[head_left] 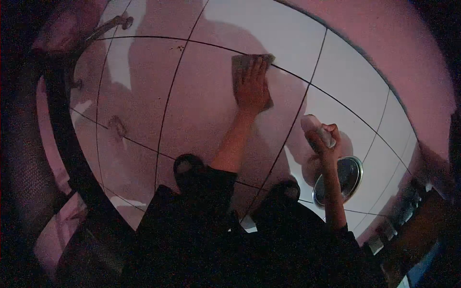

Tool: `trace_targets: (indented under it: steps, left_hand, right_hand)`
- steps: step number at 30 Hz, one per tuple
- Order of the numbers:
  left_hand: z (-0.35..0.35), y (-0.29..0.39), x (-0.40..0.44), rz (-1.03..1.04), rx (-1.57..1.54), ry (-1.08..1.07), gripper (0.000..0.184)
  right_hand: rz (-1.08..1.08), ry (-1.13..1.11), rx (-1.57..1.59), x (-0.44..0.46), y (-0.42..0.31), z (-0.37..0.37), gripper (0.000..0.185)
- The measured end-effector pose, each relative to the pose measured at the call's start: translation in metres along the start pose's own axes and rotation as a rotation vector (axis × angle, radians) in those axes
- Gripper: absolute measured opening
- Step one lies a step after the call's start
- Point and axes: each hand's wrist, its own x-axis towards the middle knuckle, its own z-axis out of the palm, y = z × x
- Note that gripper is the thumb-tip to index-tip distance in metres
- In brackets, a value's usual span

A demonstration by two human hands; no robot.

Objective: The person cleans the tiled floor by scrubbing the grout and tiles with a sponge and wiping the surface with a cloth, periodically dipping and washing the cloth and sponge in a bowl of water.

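Observation:
My left hand [253, 89] lies flat, fingers stretched out, on a greyish-green cloth or pad [238, 72] on the tiled floor. Part of the pad is hidden under the palm. Farther right, my right hand [326, 141] has its fingers wrapped round a pale, rounded object [311, 124], held above the tiles. What exactly that object is cannot be made out. A round metal-rimmed dish or lid [356, 180] shows behind my right forearm.
White floor tiles [211, 81] have dark joints. Small brown specks [180, 48] lie at the upper left, near a metal furniture leg [108, 27]. My dark-shod feet [188, 168] are below my hands. A pink wall [413, 62] borders the floor, with dark items at the lower right.

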Motion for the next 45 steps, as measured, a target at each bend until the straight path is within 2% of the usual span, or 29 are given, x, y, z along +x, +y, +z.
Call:
trace_targets:
  steps: [4,6,8,13,14,16,19,20,22,25,27,29,31,33,35,36,37,41,42,45]
  left_hand:
    - [-0.009,-0.033,0.009,-0.101,-0.038,-0.010,0.053]
    - [-0.013,-0.047,0.012,-0.107,-0.002,0.010,0.054]
    - [-0.017,-0.059,0.015,-0.114,0.034,0.032,0.054]
    - [-0.028,-0.074,0.022,-0.335,0.072,0.122,0.053]
    - [-0.030,-0.074,0.024,-0.334,0.072,0.120,0.053]
    - [-0.027,-0.076,0.030,-0.576,0.035,0.167,0.053]
    - [-0.032,-0.068,0.031,-0.577,0.147,0.200,0.054]
    - [-0.037,-0.064,0.031,-0.567,0.144,0.197,0.054]
    - [-0.044,-0.055,0.028,-0.498,-0.127,-0.038,0.055]
    - [-0.044,-0.024,0.013,-0.328,0.022,-0.068,0.055]
    - [-0.009,-0.025,0.004,-0.239,0.033,-0.043,0.055]
    - [0.001,-0.008,0.003,-0.150,0.034,-0.024,0.055]
    - [-0.013,0.022,-0.005,-0.153,-0.020,-0.186,0.056]
    - [-0.006,0.042,-0.012,-0.076,-0.004,-0.192,0.056]
    - [0.002,0.064,-0.020,-0.008,0.009,-0.193,0.055]
    - [0.005,0.075,-0.024,0.066,-0.006,-0.127,0.055]
    - [0.008,0.086,-0.026,0.139,-0.023,-0.062,0.054]
    - [0.022,0.124,-0.028,0.169,-0.188,-0.121,0.052]
    - [0.021,0.129,-0.030,0.232,-0.196,-0.081,0.053]
    - [0.034,0.147,-0.043,0.360,-0.157,-0.036,0.056]
  right_hand:
    - [-0.063,-0.002,-0.016,0.003,0.004,0.005,0.032]
    - [-0.015,0.000,0.090,0.002,-0.004,0.011,0.031]
    - [-0.061,-0.009,0.068,0.008,0.006,0.004,0.032]
    - [-0.115,0.056,0.042,0.012,0.010,-0.008,0.033]
    - [-0.055,0.050,0.049,0.012,0.011,-0.014,0.033]
    - [0.001,0.053,0.055,0.010,0.012,-0.022,0.034]
    - [-0.096,0.060,-0.029,0.003,0.005,-0.028,0.034]
    - [-0.072,0.110,-0.019,-0.002,0.000,-0.026,0.036]
    - [-0.044,0.176,0.004,-0.007,-0.002,-0.029,0.037]
    - [-0.101,0.120,0.030,-0.013,0.017,-0.044,0.037]
    - [-0.238,0.176,-0.073,-0.010,0.027,-0.049,0.036]
    - [-0.205,0.164,-0.011,-0.009,0.019,-0.049,0.035]
    - [-0.168,0.150,0.050,-0.016,0.005,-0.044,0.034]
    - [0.004,0.183,0.076,-0.021,-0.015,-0.040,0.032]
    - [-0.039,0.224,-0.017,-0.023,-0.016,-0.044,0.031]
    - [-0.080,0.258,-0.107,-0.024,-0.015,-0.046,0.030]
    - [-0.082,0.264,-0.111,-0.026,-0.014,-0.050,0.030]
    - [0.013,0.267,-0.030,-0.036,-0.010,-0.060,0.029]
    - [0.025,0.268,-0.008,-0.037,-0.010,-0.061,0.029]
    - [-0.043,0.277,-0.066,-0.040,-0.012,-0.062,0.028]
